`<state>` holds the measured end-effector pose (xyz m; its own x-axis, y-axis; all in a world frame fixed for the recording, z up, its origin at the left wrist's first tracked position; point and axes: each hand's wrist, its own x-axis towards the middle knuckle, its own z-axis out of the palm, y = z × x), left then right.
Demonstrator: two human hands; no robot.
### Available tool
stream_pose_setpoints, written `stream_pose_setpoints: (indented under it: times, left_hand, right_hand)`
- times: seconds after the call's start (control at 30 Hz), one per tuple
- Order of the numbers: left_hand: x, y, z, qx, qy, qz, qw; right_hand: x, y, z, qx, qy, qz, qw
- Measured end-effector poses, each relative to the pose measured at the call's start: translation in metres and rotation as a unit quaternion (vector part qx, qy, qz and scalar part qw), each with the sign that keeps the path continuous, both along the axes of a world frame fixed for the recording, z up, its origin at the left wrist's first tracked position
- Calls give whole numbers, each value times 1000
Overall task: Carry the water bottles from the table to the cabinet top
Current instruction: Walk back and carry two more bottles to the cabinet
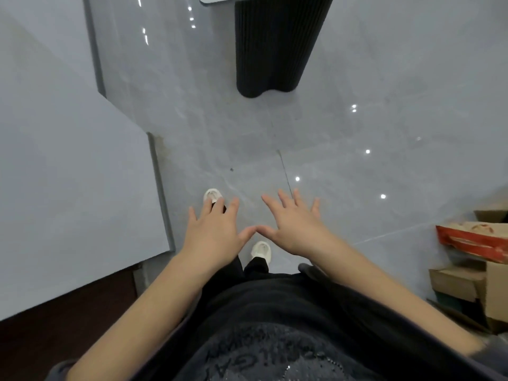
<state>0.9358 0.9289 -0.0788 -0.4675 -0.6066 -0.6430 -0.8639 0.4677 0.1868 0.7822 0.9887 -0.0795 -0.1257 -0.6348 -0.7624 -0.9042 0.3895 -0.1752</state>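
1. standing on the tiled floor (343,133), the person holds both hands out, carrying nothing.
2. left: pale surface (68,174); bench or cabinet, cannot tell.
3. left hand (213,235): spread flat, empty.
4. right hand (292,226): spread flat, empty; thumbs nearly touching.
5. right: cardboard boxes (472,265).
6. water bottles: none visible; progress cannot be judged.

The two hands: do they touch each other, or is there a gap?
Touching. The head view shows the left hand and the right hand spread open above the floor, with their thumb tips meeting.
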Motion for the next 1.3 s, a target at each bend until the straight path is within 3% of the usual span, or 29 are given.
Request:
stream_pose_setpoints:
  times: [0.43, 0.77, 1.3]
  left_hand:
    - [6, -222, -6, 27, 2, -18, 999]
    - [23, -334, -1, 3, -44, -16, 999]
    - [-7, -555, -1, -2, -77, 85, 993]
  right_hand:
    - [5, -205, 5, 4, 17, -57, 998]
    - [21, -329, 4, -14, 28, 2, 1000]
    - [-23, -589, -18, -30, 7, 140, 990]
